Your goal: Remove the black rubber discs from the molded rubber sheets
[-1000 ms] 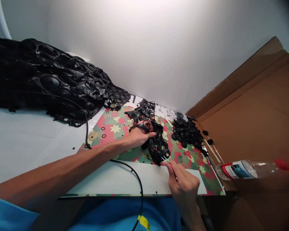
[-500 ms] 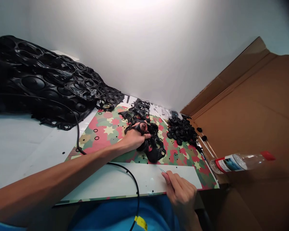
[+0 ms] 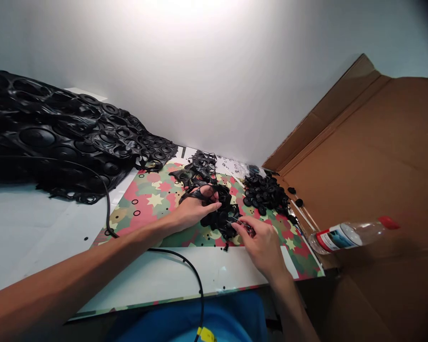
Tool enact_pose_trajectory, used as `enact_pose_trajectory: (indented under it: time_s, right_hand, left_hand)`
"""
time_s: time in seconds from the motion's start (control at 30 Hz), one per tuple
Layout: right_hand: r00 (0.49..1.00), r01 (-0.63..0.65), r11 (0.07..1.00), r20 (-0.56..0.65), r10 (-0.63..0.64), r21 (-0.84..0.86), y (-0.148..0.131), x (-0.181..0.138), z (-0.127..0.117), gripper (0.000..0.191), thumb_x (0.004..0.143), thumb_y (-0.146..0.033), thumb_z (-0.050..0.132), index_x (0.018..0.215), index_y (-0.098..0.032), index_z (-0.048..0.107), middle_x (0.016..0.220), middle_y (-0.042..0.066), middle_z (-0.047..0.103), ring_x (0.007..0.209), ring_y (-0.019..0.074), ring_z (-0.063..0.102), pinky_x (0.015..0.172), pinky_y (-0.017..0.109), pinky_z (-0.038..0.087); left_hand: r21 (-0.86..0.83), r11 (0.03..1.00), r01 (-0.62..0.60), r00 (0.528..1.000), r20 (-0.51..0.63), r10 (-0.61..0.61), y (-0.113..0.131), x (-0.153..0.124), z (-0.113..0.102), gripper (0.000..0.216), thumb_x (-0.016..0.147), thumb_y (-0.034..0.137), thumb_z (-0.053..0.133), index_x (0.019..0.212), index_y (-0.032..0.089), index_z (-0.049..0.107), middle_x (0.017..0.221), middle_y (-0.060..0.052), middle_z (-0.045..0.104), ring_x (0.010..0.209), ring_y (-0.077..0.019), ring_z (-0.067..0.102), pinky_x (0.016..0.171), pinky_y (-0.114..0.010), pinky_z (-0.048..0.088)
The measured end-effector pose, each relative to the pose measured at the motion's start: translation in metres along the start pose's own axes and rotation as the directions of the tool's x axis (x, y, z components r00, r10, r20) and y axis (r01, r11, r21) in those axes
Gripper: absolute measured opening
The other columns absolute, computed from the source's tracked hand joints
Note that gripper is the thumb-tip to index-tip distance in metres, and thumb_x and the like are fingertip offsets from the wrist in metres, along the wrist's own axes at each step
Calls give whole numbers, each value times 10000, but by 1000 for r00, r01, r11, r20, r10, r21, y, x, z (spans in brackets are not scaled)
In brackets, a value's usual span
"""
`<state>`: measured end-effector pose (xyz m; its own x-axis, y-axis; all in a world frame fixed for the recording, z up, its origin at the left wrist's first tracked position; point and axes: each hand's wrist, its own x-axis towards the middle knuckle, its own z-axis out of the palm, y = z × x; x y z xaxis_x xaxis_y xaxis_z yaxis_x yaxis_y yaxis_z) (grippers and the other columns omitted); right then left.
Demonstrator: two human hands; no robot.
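My left hand (image 3: 198,205) grips a piece of black rubber sheet (image 3: 221,218) with round holes and rings moulded in it, over a camouflage-patterned mat (image 3: 155,199). In my right hand (image 3: 260,240) is a pair of thin metal tweezers (image 3: 237,220), pinched between thumb and fingers. Their tips are at the near right part of the rubber piece; whether they grip it cannot be made out. More crumpled black rubber scrap (image 3: 201,166) lies just behind my left hand.
A large stack of black rubber sheets (image 3: 57,133) rises on the left. A pile of round black rubber parts (image 3: 266,192) sits to the right, near a cardboard wall (image 3: 360,156) and a plastic bottle (image 3: 345,236). A black cable (image 3: 190,261) crosses the white strip in front.
My right hand has moved up and forward, bringing the tweezers from the white strip to the rubber piece. My left hand keeps its hold. The view has shifted slightly.
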<state>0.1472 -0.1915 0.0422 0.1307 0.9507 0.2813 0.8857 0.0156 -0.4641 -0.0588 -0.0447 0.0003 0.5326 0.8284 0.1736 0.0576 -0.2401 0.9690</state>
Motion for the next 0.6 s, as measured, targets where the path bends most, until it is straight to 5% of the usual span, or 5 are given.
enact_pose_trajectory:
  time_s: [0.2,0.4,0.6]
  right_hand:
    - [994,-105,991,42,101,88,-16,25,24,290,953,-517,786,905,-232,761,740,2,745,645,183,649,591,271,396]
    - [985,-162,986,57,164,-45,-28,28,39,241,951,-463,789,1017,-244,711,834,17,781,738,216,691,619,273,364]
    - [982,-173,964,105,154,203,-12,30,39,300,988,-501,680,901,-215,701,724,3,686,654,182,589,605,271,362]
  left_hand:
    - [-76,997,0,1000,-2,0,-7,1,1,302,956,523,711,1094,255,736,1101,-48,741,1036,-261,694,945,-364,558]
    - [-204,978,36,999,26,-32,-5,2,-1,304,990,514,659,1133,246,660,1082,-66,722,1016,-254,692,887,-357,582]
    - [-239,971,4,992,123,26,-13,2,2,354,940,468,769,1150,257,578,1035,-18,678,896,-189,653,808,-314,568]
